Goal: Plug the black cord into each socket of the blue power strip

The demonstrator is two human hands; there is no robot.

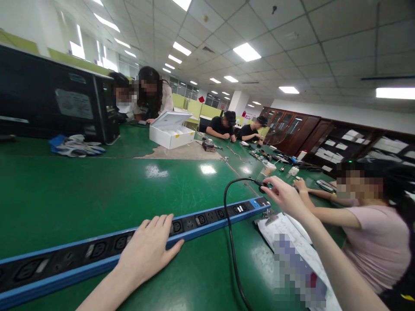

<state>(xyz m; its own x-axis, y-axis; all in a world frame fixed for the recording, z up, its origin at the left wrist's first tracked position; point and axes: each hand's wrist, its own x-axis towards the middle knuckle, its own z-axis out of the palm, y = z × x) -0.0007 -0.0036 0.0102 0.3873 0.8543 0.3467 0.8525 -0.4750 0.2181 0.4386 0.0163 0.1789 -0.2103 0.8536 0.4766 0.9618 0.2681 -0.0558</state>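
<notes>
Found long blue power strip with black sockets along green bench. Noted left grip open, pressed flat upon it, apparently for steadying; right grip pinched on black cable plug beside its far end

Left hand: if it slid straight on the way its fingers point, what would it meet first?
The left hand lies flat on the blue power strip, fingers pointing across it. Beyond, only bare green mat shows: the way looks free, though depth is unclear.
</notes>
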